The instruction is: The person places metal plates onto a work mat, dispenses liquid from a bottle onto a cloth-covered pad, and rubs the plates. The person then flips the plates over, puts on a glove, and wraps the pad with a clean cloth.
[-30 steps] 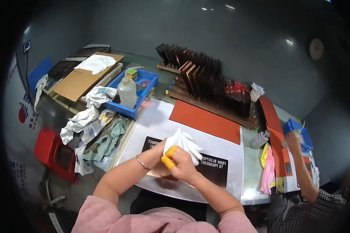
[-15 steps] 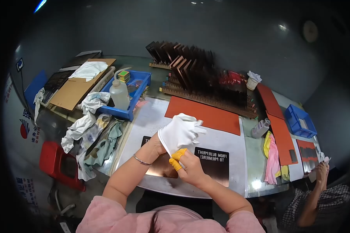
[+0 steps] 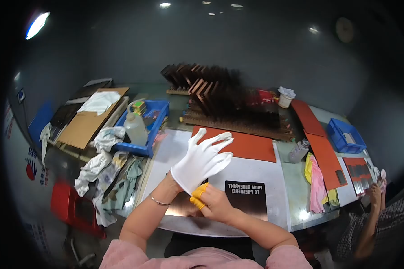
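Observation:
My left hand (image 3: 205,158) wears a white cloth glove (image 3: 186,174), its fingers spread over the white work surface (image 3: 166,154). Yellow covers sit on some fingers of my right hand (image 3: 216,204), which pinches the glove's cuff near the left wrist. Just right of my hands lies a copper-coloured plate (image 3: 247,204) with a black top band and mirrored lettering. A second copper-coloured plate (image 3: 179,209) is partly hidden under my left arm. Beyond the glove lies an orange mat (image 3: 251,148).
Dark plates stand in slotted racks (image 3: 238,123) at the back. On the left are a blue tray (image 3: 152,145), a squeeze bottle (image 3: 135,130) and crumpled rags (image 3: 94,168). To the right are a clear bottle (image 3: 298,151), pink cloth (image 3: 318,188) and a co-worker's hand (image 3: 375,195).
The left hand's gloved fingers have spread wider and straightened. My right hand has moved slightly left and down, staying at the cuff. The camera view has tilted up.

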`<act>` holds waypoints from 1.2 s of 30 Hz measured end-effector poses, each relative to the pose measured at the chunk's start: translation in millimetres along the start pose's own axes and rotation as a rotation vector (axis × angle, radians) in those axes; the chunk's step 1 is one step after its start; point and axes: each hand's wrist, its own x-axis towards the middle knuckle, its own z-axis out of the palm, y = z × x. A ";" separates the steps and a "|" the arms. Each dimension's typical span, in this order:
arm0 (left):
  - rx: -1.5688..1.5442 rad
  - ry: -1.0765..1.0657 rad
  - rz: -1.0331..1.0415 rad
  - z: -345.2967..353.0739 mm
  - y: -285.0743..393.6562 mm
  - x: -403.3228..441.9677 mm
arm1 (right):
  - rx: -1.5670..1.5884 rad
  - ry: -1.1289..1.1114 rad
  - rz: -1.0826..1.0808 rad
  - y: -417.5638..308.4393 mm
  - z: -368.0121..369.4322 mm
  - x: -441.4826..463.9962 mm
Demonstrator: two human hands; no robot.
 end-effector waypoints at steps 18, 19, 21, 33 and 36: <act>-2.132 0.418 -0.740 68.7 -13.8 19.4 | -0.004 0.040 -0.069 14.3 -5.5 35.7; -2.545 0.354 -0.928 33.4 -7.6 34.2 | -0.009 0.038 -0.072 15.4 -11.2 39.0; -2.793 -0.053 -0.850 40.0 -13.9 44.9 | 0.120 0.050 0.084 15.7 -21.3 43.4; -2.030 -0.157 -0.980 30.3 -46.9 40.6 | 0.108 0.113 0.058 12.5 -23.8 38.8; -2.283 -0.049 -1.173 70.5 -66.7 27.0 | 0.093 0.113 0.115 8.9 -24.6 38.2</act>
